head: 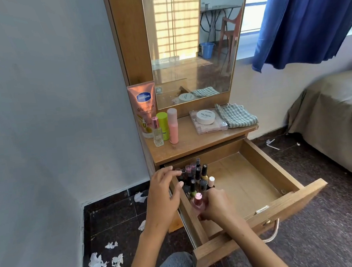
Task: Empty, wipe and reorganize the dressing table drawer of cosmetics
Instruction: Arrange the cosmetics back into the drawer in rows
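A wooden dressing table is standing against the wall, its tall mirror reflecting a cupboard and a chair. Its drawer is hanging pulled well out, its bare wooden floor showing over most of the right side. On the tabletop a folded checked cloth is lying at the right, just beside a clear flat case that is carrying a round white jar. At the left a Vaseline tube is standing upright against the frame, with a pink bottle, a green bottle and a small glass perfume bottle clustering in front of it. A group of nail polish bottles is standing upright, packed together along the drawer's left wall. The left hand is hovering over that wall with fingers loosely spread and curled, gripping nothing that I can see. The right hand is reaching into the drawer and closing its fingers around a pink-capped polish bottle at the near end of the group. Crumpled white tissues are lying scattered on the dark floor at the left.
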Available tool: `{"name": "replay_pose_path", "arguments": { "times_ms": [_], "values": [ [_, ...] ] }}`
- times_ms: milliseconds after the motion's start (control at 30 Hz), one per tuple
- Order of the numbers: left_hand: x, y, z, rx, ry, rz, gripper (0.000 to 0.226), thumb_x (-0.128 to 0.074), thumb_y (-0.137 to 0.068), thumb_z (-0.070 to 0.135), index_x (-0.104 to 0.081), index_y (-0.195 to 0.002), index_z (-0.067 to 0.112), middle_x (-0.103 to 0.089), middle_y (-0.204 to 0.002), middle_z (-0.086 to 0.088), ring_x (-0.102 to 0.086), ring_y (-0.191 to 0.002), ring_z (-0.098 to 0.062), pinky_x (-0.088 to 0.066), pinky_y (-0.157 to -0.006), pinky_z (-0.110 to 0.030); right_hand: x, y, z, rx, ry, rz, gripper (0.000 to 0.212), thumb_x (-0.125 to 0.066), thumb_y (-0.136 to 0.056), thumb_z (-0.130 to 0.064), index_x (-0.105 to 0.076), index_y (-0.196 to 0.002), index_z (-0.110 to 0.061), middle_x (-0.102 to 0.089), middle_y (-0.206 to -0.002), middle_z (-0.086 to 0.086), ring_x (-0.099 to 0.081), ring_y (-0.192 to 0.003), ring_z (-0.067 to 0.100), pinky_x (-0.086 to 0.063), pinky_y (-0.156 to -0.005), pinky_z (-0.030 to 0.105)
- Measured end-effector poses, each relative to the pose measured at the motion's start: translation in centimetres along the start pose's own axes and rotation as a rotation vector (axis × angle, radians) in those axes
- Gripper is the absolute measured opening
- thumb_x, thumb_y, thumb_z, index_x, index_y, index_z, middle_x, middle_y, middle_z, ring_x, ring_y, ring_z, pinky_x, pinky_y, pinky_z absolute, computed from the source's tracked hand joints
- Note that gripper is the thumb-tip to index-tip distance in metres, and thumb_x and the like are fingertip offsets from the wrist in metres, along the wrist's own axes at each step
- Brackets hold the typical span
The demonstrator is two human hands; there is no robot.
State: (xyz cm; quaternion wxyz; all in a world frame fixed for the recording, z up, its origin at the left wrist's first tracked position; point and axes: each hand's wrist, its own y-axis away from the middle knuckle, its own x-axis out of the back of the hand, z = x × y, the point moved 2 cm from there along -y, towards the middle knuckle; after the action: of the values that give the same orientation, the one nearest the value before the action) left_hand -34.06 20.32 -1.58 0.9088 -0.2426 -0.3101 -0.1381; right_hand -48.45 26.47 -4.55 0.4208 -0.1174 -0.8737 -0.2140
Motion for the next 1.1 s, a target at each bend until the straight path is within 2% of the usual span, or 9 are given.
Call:
{"name": "replay_pose_path", "arguments": {
  "times_ms": [100, 267, 367, 400, 467, 567, 667, 833, 1100],
  "values": [
    [-0.2, 0.1, 0.0, 0.005, -0.004, 0.016, 0.026, -0.062, -0.089, 0.016, -0.063, -0.114, 0.026, -0.049, -0.128, 0.009, -0.035, -0.125, -0.002, -0.017, -0.094, 0.003, -0.3, 0.0, -0.2, 0.013, -0.030, 0.003, 0.031, -0.069, -0.081, -0.017, -0.052, -0.055, -0.016, -0.054, -0.056, -0.004, -0.053, -0.051, 0.005, -0.037, -0.040, 0.010],
    [-0.4, 0.3, 0.0, -0.004, -0.015, 0.030, 0.026, -0.062, -0.090, 0.015, -0.064, -0.114, 0.024, -0.050, -0.129, 0.007, -0.033, -0.125, -0.001, -0.019, -0.098, -0.006, -0.5, -0.1, -0.3, 0.005, -0.041, -0.017, 0.030, -0.069, -0.082, -0.013, -0.055, -0.056, -0.017, -0.060, -0.061, -0.002, -0.064, -0.062, 0.014, -0.054, -0.057, 0.025],
    [-0.4, 0.1, -0.1, -0.010, -0.021, 0.041, 0.025, -0.062, -0.090, 0.016, -0.063, -0.114, 0.023, -0.050, -0.130, 0.006, -0.031, -0.125, 0.001, -0.023, -0.103, -0.016, 0.3, 0.1, -0.1, -0.023, 0.038, -0.056, 0.009, -0.074, -0.077, -0.004, -0.067, -0.077, -0.009, -0.069, -0.081, 0.008, -0.068, -0.074, 0.021, -0.059, -0.066, 0.032],
    [-0.3, 0.0, -0.2, -0.013, -0.018, 0.052, 0.025, -0.061, -0.090, 0.016, -0.063, -0.114, 0.023, -0.049, -0.131, 0.006, -0.030, -0.125, 0.001, -0.023, -0.104, -0.019, 0.8, 0.3, 0.0, -0.041, 0.066, -0.047, 0.014, -0.075, -0.076, -0.003, -0.068, -0.088, -0.006, -0.070, -0.089, 0.010, -0.069, -0.078, 0.023, -0.059, -0.068, 0.034],
    [-0.3, -0.4, -0.3, -0.013, -0.016, 0.078, 0.027, -0.061, -0.091, 0.016, -0.061, -0.116, 0.023, -0.048, -0.133, 0.005, -0.032, -0.128, -0.004, -0.027, -0.107, -0.025, 1.5, 0.5, 0.3, -0.031, 0.089, 0.034, 0.024, -0.071, -0.077, -0.002, -0.068, -0.098, -0.013, -0.071, -0.094, 0.006, -0.068, -0.082, 0.021, -0.057, -0.069, 0.033],
    [0.0, -1.6, -0.4, -0.011, -0.031, 0.143, 0.031, -0.058, -0.093, 0.023, -0.057, -0.123, 0.020, -0.047, -0.137, 0.001, -0.034, -0.131, -0.012, -0.030, -0.108, -0.030, 2.4, 1.1, 0.0, 0.056, 0.057, 0.242, 0.022, -0.062, -0.081, -0.007, -0.070, -0.096, -0.022, -0.071, -0.089, -0.004, -0.067, -0.081, 0.014, -0.055, -0.067, 0.030],
    [0.2, -3.9, -0.6, 0.012, -0.075, 0.240, 0.037, -0.056, -0.094, 0.027, -0.051, -0.129, 0.015, -0.048, -0.137, -0.004, -0.036, -0.131, -0.019, -0.034, -0.108, -0.036, 2.8, 1.5, -0.8, 0.117, -0.121, 0.358, 0.015, -0.067, -0.085, -0.016, -0.069, -0.098, -0.022, -0.070, -0.089, -0.009, -0.065, -0.076, 0.006, -0.055, -0.067, 0.024],
    [0.0, -7.6, -0.7, 0.068, -0.115, 0.350, 0.046, -0.062, -0.090, 0.023, -0.048, -0.132, 0.011, -0.054, -0.130, -0.006, -0.043, -0.123, -0.022, -0.038, -0.101, -0.040, 3.2, 1.3, -1.9, 0.152, -0.276, 0.444, 0.011, -0.070, -0.085, -0.020, -0.071, -0.096, -0.021, -0.071, -0.084, -0.009, -0.067, -0.070, 0.005, -0.059, -0.066, 0.031],
    [-1.0, -11.9, -2.0, 0.178, -0.183, 0.363, 0.054, -0.066, -0.086, 0.019, -0.042, -0.133, 0.009, -0.056, -0.124, -0.010, -0.051, -0.112, -0.027, -0.038, -0.092, -0.039, 3.3, 0.7, -2.2, 0.179, -0.267, 0.454, 0.005, -0.070, -0.086, -0.022, -0.070, -0.091, -0.024, -0.068, -0.079, -0.013, -0.064, -0.069, -0.001, -0.057, -0.063, 0.024]
  ]
}}
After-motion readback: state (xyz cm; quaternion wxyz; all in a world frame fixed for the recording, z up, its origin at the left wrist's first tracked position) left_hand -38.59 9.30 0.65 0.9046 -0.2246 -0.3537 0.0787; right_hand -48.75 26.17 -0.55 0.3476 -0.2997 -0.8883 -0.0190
